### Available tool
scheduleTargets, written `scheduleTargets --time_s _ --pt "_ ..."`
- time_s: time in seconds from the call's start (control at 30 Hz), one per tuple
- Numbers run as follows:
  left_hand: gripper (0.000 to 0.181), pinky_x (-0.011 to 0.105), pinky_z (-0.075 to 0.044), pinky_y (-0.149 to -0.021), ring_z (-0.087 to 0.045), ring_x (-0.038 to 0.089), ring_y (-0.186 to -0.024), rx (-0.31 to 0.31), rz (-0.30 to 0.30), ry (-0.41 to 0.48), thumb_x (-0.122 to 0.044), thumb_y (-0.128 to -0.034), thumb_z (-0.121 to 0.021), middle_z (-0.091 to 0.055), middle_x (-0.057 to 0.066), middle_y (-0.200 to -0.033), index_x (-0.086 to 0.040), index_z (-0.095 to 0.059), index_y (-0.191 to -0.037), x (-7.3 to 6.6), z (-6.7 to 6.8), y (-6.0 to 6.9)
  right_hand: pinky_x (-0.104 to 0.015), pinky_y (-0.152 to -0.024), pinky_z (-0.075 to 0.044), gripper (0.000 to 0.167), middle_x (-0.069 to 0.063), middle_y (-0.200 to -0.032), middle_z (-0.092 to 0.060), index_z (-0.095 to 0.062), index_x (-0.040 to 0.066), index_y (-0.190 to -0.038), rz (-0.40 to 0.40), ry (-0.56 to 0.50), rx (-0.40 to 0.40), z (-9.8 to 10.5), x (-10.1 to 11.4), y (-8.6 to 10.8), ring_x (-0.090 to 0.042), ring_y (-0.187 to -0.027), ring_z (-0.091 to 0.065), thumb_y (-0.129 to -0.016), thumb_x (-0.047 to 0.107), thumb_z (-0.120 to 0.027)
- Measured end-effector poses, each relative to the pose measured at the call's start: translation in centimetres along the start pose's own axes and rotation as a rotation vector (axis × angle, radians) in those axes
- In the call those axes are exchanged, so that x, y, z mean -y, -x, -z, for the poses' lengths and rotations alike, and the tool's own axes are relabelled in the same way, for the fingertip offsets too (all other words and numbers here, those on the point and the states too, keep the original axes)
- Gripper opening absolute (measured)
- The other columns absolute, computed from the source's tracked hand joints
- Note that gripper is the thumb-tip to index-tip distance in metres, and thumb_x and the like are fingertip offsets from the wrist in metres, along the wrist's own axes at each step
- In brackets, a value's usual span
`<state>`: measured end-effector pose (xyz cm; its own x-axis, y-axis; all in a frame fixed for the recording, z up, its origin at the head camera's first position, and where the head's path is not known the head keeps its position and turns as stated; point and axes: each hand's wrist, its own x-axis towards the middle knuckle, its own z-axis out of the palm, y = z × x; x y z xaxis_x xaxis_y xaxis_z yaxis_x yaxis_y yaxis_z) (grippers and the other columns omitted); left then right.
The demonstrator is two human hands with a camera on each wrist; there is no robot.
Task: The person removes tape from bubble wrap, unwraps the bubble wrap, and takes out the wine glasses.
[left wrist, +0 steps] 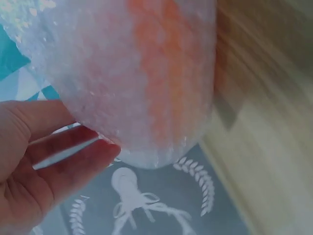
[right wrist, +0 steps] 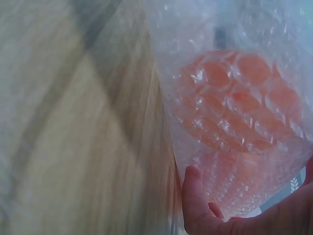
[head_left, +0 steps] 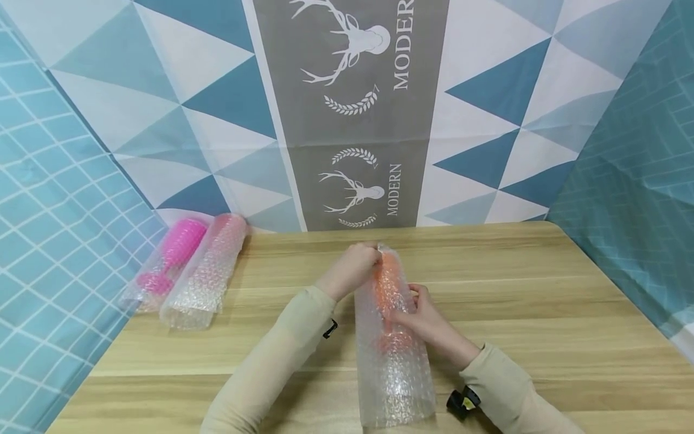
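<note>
An orange object [head_left: 388, 283] with a narrow middle and a wider lower part lies inside bubble wrap [head_left: 398, 386] on the table. The left hand [head_left: 355, 268] pinches the wrap's far end; in the left wrist view that hand [left wrist: 54, 156] has thumb and fingers at the rounded edge of the wrap [left wrist: 107, 73]. From the right side, the right hand [head_left: 431, 319] grips the wrapped object around its middle. In the right wrist view the right hand's fingers [right wrist: 193, 196] curl against the wrap, beneath the orange part [right wrist: 234, 103].
At the table's far left lie two more bubble-wrapped bundles, one with a bright pink object [head_left: 181, 244] and one pinkish red at its top [head_left: 211, 265]. The wooden table [head_left: 520, 271] meets a patterned cloth backdrop [head_left: 488, 150]. A black wrist strap piece [head_left: 462, 402] hangs by the right sleeve.
</note>
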<state>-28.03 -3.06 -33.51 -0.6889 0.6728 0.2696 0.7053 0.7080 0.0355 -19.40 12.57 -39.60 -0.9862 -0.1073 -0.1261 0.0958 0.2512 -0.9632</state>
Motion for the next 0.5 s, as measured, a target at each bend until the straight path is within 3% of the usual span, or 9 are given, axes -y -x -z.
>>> scheduleTargets --time_s 0.17,0.23,0.37,0.5 --pt "0.011 0.022 -0.052 -0.06 -0.061 0.015 -0.069 -0.038 -0.098 -0.318 -0.004 -0.0827 -0.06 -0.065 0.006 -0.092 -0.008 -0.068 -0.087 -0.9 -0.4 0.2 -0.04 -0.078 -0.051 0.08 -0.029 -0.124 -0.04 -0.017 -0.001 -0.135 0.003 -0.009 0.013 0.1 0.1 0.1 -0.032 -0.103 -0.053 -0.075 0.017 -0.068" --pt "0.009 0.02 -0.052 -0.057 -0.06 0.014 -0.067 -0.071 -0.114 -0.377 -0.006 -0.0815 -0.062 -0.065 0.006 -0.092 -0.007 -0.068 -0.088 -1.1 -0.8 0.1 -0.041 -0.077 -0.052 0.081 -0.029 -0.124 -0.041 -0.017 -0.001 -0.135 0.003 -0.007 0.014 0.0 0.1 0.1 -0.032 -0.101 -0.053 -0.075 0.017 -0.068" --pt "0.008 0.019 -0.051 -0.055 -0.06 0.012 -0.066 -0.128 -0.12 -0.412 -0.007 -0.0798 -0.064 -0.066 0.006 -0.092 -0.007 -0.068 -0.087 -1.0 -1.3 0.1 -0.042 -0.076 -0.052 0.082 -0.029 -0.124 -0.041 -0.017 -0.001 -0.135 -0.003 0.008 0.008 0.0 0.1 0.1 -0.032 -0.101 -0.054 -0.075 0.017 -0.069" --pt "0.005 0.02 -0.05 -0.05 -0.058 0.011 -0.059 -0.213 -0.078 -0.349 -0.007 -0.0796 -0.064 -0.066 0.004 -0.079 -0.006 -0.068 -0.082 -0.8 -1.8 0.2 -0.042 -0.077 -0.052 0.08 -0.028 -0.124 -0.041 -0.018 -0.001 -0.135 -0.006 -0.001 0.002 -0.1 0.1 0.1 -0.032 -0.1 -0.054 -0.075 0.015 -0.068"
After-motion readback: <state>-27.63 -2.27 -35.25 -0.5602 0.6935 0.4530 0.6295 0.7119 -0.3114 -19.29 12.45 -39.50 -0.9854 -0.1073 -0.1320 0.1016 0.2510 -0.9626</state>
